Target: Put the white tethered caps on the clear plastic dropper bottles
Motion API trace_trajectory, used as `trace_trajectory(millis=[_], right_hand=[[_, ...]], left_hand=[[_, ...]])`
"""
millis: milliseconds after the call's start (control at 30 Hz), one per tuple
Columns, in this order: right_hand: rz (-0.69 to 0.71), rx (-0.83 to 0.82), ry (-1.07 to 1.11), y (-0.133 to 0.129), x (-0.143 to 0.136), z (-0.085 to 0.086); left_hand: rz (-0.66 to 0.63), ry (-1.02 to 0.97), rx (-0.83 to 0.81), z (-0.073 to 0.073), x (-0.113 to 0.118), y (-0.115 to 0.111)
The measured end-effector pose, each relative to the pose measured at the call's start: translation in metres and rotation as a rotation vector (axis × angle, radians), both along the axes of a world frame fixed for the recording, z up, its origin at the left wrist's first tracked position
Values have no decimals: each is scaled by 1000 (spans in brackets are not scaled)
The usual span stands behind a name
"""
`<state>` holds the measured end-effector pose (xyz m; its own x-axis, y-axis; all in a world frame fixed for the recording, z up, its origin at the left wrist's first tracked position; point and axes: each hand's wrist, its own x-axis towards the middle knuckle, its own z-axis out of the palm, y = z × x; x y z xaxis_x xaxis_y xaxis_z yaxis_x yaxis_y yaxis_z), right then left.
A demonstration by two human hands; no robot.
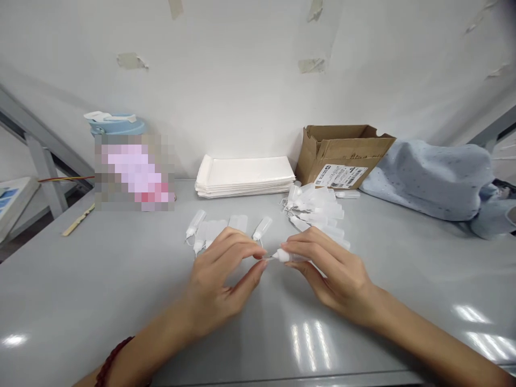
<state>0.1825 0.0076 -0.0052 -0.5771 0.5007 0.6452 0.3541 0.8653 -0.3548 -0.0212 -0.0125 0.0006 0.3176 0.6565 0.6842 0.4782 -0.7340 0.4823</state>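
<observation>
Low over the grey table, my right hand is closed round a small white squeeze bottle, tilted so its thin needle tip points left. The thumb and fingers of my left hand pinch the end of that tip; whether a tiny cap covers it there, I cannot tell. Just beyond my hands lies a loose squeeze bottle. Several similar bottles lie behind my left hand, partly hidden by it. A larger pile of white bottles spreads behind my right hand.
A stack of white padded envelopes lies against the wall. To its right stands an open cardboard box, with light-blue cloth beside it. A blue-lidded container, partly pixelated, is at the left, near a yellowish strip.
</observation>
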Motion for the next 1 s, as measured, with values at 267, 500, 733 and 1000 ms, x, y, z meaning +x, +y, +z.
trace_trajectory(millis=[267, 500, 733, 1000], right_hand=[[-10, 7, 1, 3, -2, -1], [-15, 10, -6, 5, -7, -6], [-8, 12, -10, 1, -3, -3], [-73, 61, -29, 2, -2, 1]], left_hand=[[4, -21, 10, -3, 3, 3], [-9, -23, 23, -11, 5, 4], [-8, 27, -120, -5, 3, 2], [26, 85, -11, -6, 0, 6]])
